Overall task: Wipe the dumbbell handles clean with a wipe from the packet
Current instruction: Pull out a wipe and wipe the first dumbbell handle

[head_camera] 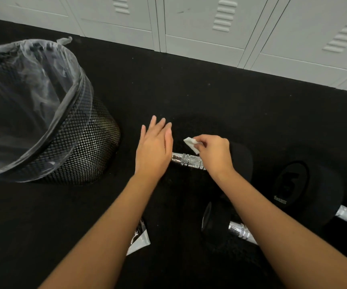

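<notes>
R hand (215, 154) pinches a small white wipe (191, 145) btwn thumb + curled fingertips, the wipe sticking out to the left of the fingers, just above the chrome handle (189, 161) of the nearest dumbbell; can't tell if wipe touches the metal. R wrist is bent down, forearm runs in from lower right and crosses over that dumbbell's right head (242, 161), black, mostly hidden. L hand (154, 149) is flat, fingers straight + close together, palm down, holding nothing; it covers the left end of the same handle, dumbbell's left head not visible under it. L forearm comes in from bottom centre-left. Handle is knurled w/ ring grooves near its middle. Second dumbbell (237, 229) lies nearer the person, under the R forearm, black head at left + chrome bar showing. Third dumbbell (308, 184) at right, black round head facing cam w/ big embossed "5" and a small brand plate below it, text too small to read; its chrome bar runs off the right edge. Wipe packet (140, 239), silver/white, lies on the floor partly under the L forearm, no print legible. All on black rubber floor (189, 90). Left: black mesh bin (89, 147) w/ clear plastic liner. Back: row of pale grey lockers (210, 28) w/ vent slots.
</notes>
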`<state>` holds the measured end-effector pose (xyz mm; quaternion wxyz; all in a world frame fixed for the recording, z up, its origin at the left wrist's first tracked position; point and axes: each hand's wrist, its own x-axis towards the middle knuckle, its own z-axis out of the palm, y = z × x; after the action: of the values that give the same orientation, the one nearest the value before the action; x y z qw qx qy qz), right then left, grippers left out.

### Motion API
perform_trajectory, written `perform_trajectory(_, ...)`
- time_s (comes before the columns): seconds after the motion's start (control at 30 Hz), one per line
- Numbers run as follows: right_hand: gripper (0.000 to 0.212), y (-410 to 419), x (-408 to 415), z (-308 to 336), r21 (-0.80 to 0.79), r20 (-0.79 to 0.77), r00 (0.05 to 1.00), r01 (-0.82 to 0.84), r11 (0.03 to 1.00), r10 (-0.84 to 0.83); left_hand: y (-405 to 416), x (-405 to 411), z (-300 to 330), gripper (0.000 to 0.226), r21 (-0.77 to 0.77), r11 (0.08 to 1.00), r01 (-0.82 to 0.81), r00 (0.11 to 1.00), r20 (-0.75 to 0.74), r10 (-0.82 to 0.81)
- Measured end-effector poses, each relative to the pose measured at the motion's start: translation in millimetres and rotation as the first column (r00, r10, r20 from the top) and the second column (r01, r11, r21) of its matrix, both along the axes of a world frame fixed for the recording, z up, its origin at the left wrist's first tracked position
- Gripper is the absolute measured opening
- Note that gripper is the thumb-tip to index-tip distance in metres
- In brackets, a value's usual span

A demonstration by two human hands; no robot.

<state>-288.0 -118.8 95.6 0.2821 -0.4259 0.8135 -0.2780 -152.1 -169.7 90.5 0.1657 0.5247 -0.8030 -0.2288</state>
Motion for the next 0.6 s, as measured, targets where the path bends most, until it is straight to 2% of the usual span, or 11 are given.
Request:
perform_trajectory(0.07, 0.033, -21.6, 2.4, -9.7, 0.156, -0.056, 0.979, -0.188, 0.970, 0.198, -6.7, 6.1, -20.7, 0.054, -0.037, 0.994, 0.108, 0.984, 0.149, -0.101)
perform_trajectory(0.1, 0.040, -34.6, 4.8, -11.3, 0.330, -0.052, 0.945, -0.288, 0.899, 0.322, -6.3, 7.2, -26.4, 0.058, -0.068, 0.990, 0.123, 0.977, 0.182, -0.109)
perform_trajectory(0.13, 0.049, -46.6, 6.6, -13.0, 0.513, -0.029, 0.916, -0.331, 0.792, 0.401, -5.6, 6.9, -28.2, 0.060, -0.095, 0.989, 0.111, 0.978, 0.186, -0.092)
perform_trajectory(0.17, 0.052, -52.8, 9.7, -13.5, 0.618, -0.011, 0.906, -0.327, 0.715, 0.424, -5.4, 6.2, -29.1, 0.060, -0.112, 0.989, 0.094, 0.980, 0.183, -0.072)
perform_trajectory(0.2, 0.049, -53.3, 14.4, -16.9, 0.646, -0.027, 0.900, -0.316, 0.695, 0.434, -5.2, 6.0, -30.0, 0.060, -0.120, 0.989, 0.086, 0.982, 0.177, -0.064)
perform_trajectory(0.27, 0.035, -46.9, 23.6, -25.6, 0.517, -0.143, 0.891, -0.305, 0.800, 0.432, -5.4, 6.3, -31.2, 0.059, -0.129, 0.988, 0.086, 0.984, 0.165, -0.064)
perform_trajectory(0.33, 0.027, -39.5, 31.3, -31.2, 0.434, -0.159, 0.895, -0.316, 0.844, 0.416, -6.0, 7.2, -33.0, 0.058, -0.133, 0.988, 0.084, 0.985, 0.159, -0.062)
perform_trajectory(0.4, 0.026, -36.4, 32.9, -33.8, 0.432, -0.171, 0.866, -0.363, 0.826, 0.470, -5.7, 7.3, -32.9, 0.057, -0.134, 0.988, 0.075, 0.987, 0.152, -0.054)
perform_trajectory(0.5, 0.038, -29.2, 23.2, -32.8, 0.421, -0.192, 0.760, -0.508, 0.751, 0.621, -5.2, 7.0, -32.3, 0.055, -0.138, 0.987, 0.078, 0.988, 0.141, -0.058)
perform_trajectory(0.6, 0.035, -30.7, 13.1, -31.1, 0.410, -0.070, 0.809, -0.511, 0.756, 0.584, -5.8, 7.9, -32.5, 0.054, -0.150, 0.985, 0.084, 0.987, 0.146, -0.062)
